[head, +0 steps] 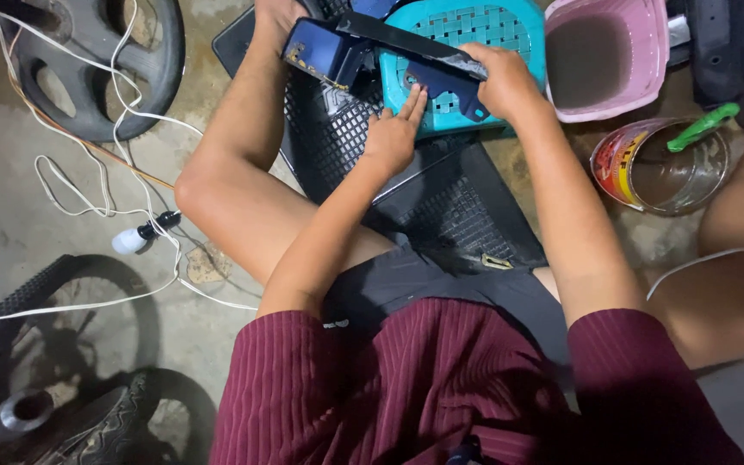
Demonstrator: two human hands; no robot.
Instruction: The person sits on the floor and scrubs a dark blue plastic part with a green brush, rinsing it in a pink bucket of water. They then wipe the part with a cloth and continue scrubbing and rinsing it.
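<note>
1. Head view: the right hand (503, 79) was closed around a dark blue plastic panel (389, 53) lying across a teal stool (510, 26); the left hand (393, 133) lay flat, fingers straight, touching its lower edge.
2. The panel looked light, stiff and smooth, probably best gripped along its long edges.
3. Its far end was cut off; small fittings were unclear.

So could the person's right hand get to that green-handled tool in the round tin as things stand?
Probably not yet: the right hand grips the dark blue plastic panel. The green-handled tool lies uncovered in the round tin.
</note>
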